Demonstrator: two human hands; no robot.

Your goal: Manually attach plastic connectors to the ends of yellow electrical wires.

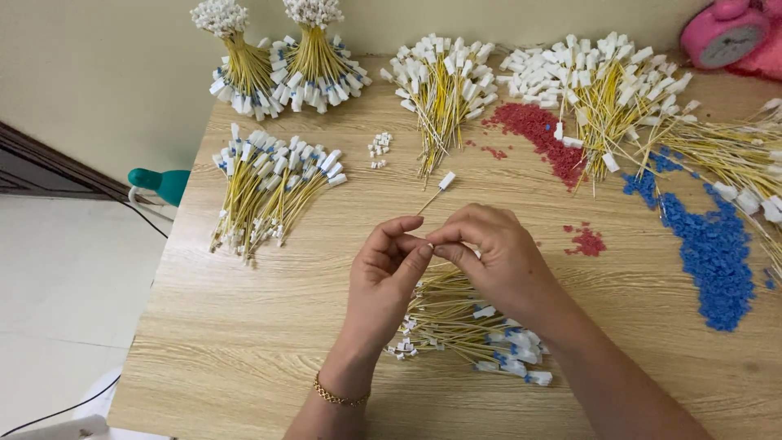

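My left hand point(388, 269) and my right hand point(493, 257) meet over the middle of the wooden table point(244, 326). Together they pinch one thin yellow wire point(432, 195) that rises away from the fingers and ends in a small white connector point(446, 180). The fingertips touch each other around the wire's near end, where a tiny white piece shows. Under my hands lies a pile of finished yellow wires point(460, 322) with white and blue ends. A gold bracelet point(338, 398) is on my left wrist.
Bundles of yellow wires point(269, 191) lie left, two upright bundles point(277, 65) stand far left, more heaps point(444, 85) at the back. Small red pieces point(542, 134) and blue pieces point(713, 253) are spread at right. A few white connectors point(379, 149) lie loose. A pink clock point(725, 37) sits back right.
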